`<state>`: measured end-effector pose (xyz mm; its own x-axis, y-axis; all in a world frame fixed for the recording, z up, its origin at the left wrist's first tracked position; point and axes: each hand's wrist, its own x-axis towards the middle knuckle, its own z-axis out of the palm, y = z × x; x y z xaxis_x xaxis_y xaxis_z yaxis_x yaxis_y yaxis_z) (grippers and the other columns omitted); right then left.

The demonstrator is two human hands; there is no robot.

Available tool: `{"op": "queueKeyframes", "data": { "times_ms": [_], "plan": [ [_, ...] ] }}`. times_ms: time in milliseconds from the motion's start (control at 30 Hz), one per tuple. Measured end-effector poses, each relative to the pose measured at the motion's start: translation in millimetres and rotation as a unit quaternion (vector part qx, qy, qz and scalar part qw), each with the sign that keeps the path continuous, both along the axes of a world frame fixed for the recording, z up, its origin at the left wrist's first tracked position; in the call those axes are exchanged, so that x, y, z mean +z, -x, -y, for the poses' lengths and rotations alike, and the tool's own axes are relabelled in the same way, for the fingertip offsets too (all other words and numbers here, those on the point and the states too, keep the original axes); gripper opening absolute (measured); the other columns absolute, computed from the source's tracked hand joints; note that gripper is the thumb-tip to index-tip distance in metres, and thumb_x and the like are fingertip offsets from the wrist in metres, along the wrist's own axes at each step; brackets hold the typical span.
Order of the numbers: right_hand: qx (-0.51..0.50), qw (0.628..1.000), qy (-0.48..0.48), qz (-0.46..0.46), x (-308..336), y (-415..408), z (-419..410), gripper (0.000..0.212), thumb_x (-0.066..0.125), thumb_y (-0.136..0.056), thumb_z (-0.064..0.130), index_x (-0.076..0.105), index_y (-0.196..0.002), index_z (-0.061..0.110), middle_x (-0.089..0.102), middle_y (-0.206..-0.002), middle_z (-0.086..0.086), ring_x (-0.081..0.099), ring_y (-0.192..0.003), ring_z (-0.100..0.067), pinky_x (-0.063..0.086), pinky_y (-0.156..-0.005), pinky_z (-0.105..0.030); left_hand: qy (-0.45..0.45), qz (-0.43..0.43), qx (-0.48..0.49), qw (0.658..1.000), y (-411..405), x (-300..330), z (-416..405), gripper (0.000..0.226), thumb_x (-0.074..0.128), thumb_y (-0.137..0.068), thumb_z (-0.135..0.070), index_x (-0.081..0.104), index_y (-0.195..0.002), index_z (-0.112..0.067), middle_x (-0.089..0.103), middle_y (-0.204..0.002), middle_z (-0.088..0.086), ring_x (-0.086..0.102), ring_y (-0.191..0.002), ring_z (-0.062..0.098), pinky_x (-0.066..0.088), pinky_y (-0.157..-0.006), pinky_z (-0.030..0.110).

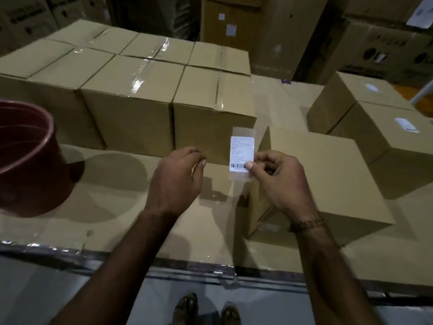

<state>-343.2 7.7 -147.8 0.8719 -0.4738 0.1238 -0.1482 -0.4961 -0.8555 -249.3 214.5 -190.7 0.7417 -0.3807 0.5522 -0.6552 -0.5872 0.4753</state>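
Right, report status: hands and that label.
Right hand pinches barcode label at its lower edge, clear tape on it. Left hand loose alongside, holding nothing. Box below right hand, top bare.

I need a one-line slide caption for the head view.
Right hand pinches a taped barcode label near cardboard boxes; left hand open beside it.

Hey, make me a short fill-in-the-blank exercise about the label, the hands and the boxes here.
1. The right hand pinches a white label with a ____ printed near its bottom.
2. The left hand holds ____.
3. The round bucket on the left is dark ____.
4. The cardboard boxes are sealed with clear ____.
Missing words: barcode, nothing, red, tape.
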Motion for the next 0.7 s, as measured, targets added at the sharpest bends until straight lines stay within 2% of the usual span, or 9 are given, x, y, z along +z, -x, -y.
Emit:
{"op": "queueKeyframes", "data": {
  "times_ms": [67, 167, 300, 400, 533, 700],
  "plan": [
    [0.005, 1.000, 0.005, 0.010, -0.8, -2.6, -21.8, 0.005, 0.081, -0.092, 0.023, 0.076, -0.095, 0.025, 0.077, -0.073, 0.008, 0.076, -0.081, -0.012, 0.063, -0.080, -0.035, -0.006, 0.016, 0.008, 1.000, 2.6, 3.0, -22.2, 0.013, 0.068, -0.097, -0.012, 0.078, -0.105, -0.009, 0.075, -0.109, 0.005, 0.068, -0.102, 0.025, 0.054, -0.090, 0.039],
    [0.029, 1.000, 0.006, 0.008, -2.5, -9.5, -46.9, 0.005, 0.082, -0.091, 0.024, 0.077, -0.091, 0.025, 0.075, -0.070, 0.010, 0.076, -0.077, -0.017, 0.061, -0.075, -0.034, -0.030, 0.031, 0.028, 0.999, 7.1, 8.8, -54.6, 0.016, 0.064, -0.098, -0.012, 0.077, -0.106, -0.007, 0.074, -0.107, 0.009, 0.067, -0.098, 0.029, 0.056, -0.085, 0.044],
    [0.087, 0.996, -0.003, 0.013, -1.9, -22.5, -79.4, 0.003, 0.081, -0.092, 0.024, 0.078, -0.093, 0.023, 0.075, -0.068, 0.009, 0.068, -0.065, -0.003, 0.055, -0.068, -0.024, -0.037, 0.056, 0.079, 0.995, 17.2, 14.0, -96.9, 0.017, 0.064, -0.097, -0.012, 0.077, -0.105, -0.005, 0.074, -0.105, 0.011, 0.068, -0.096, 0.033, 0.056, -0.082, 0.047],
    [0.116, 0.993, 0.006, 0.029, 1.4, -34.6, -111.3, 0.002, 0.081, -0.092, 0.023, 0.078, -0.092, 0.023, 0.073, -0.066, 0.008, 0.062, -0.060, 0.001, 0.052, -0.063, -0.020, -0.040, 0.070, 0.104, 0.991, 21.9, 17.9, -127.8, 0.017, 0.064, -0.097, -0.012, 0.077, -0.106, -0.006, 0.074, -0.106, 0.010, 0.068, -0.096, 0.033, 0.056, -0.082, 0.048],
    [0.129, 0.989, 0.039, 0.064, 4.8, -54.2, -161.3, 0.003, 0.080, -0.091, 0.028, 0.079, -0.092, 0.025, 0.072, -0.068, 0.011, 0.071, -0.066, -0.012, 0.055, -0.063, -0.028, -0.015, 0.090, 0.131, 0.987, 19.7, 26.0, -172.3, 0.016, 0.064, -0.099, -0.013, 0.077, -0.106, -0.006, 0.075, -0.107, 0.008, 0.069, -0.098, 0.030, 0.055, -0.086, 0.045],
    [0.161, 0.978, 0.098, 0.092, 14.6, -99.4, -233.0, 0.006, 0.081, -0.090, 0.031, 0.081, -0.094, 0.026, 0.071, -0.068, 0.014, 0.063, -0.060, -0.002, 0.051, -0.058, -0.023, 0.026, 0.111, 0.179, 0.977, -3.9, 39.4, -245.0, 0.014, 0.065, -0.099, -0.009, 0.077, -0.105, -0.005, 0.073, -0.106, 0.007, 0.067, -0.098, 0.027, 0.053, -0.091, 0.039]
  ]
}}
